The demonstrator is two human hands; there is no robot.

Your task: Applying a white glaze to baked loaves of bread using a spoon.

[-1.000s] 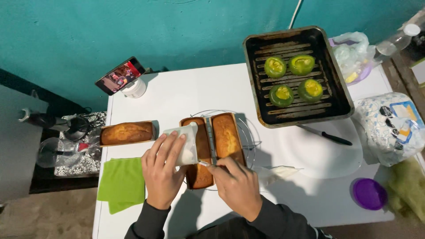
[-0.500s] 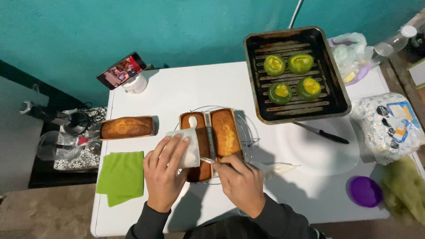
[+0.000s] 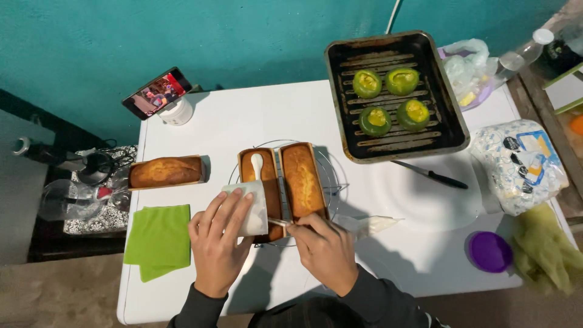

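Two golden loaf cakes sit side by side on a round wire rack [image 3: 334,176]. The left loaf [image 3: 267,182] has a white streak of icing [image 3: 256,165] along its far end; the right loaf [image 3: 302,179] is bare. My left hand [image 3: 220,246] holds a white pouch [image 3: 254,206] over the near end of the left loaf. My right hand [image 3: 325,252] grips a thin metal utensil [image 3: 280,223], its tip at the near end of the loaves, next to the pouch.
A third loaf [image 3: 165,172] lies left, above a green napkin [image 3: 159,240]. A phone [image 3: 156,92] leans on a white cup [image 3: 178,112]. A dark roasting tray [image 3: 446,121] holds several stuffed green peppers. Right: a black knife [image 3: 431,176] on a white plate [image 3: 425,206], a purple lid [image 3: 490,251], a printed bag [image 3: 522,161], a piping bag [image 3: 370,225].
Both hands have drawn back toward the near end of the loaves, and the white streak on the left loaf has come into view. The camera has shifted slightly.
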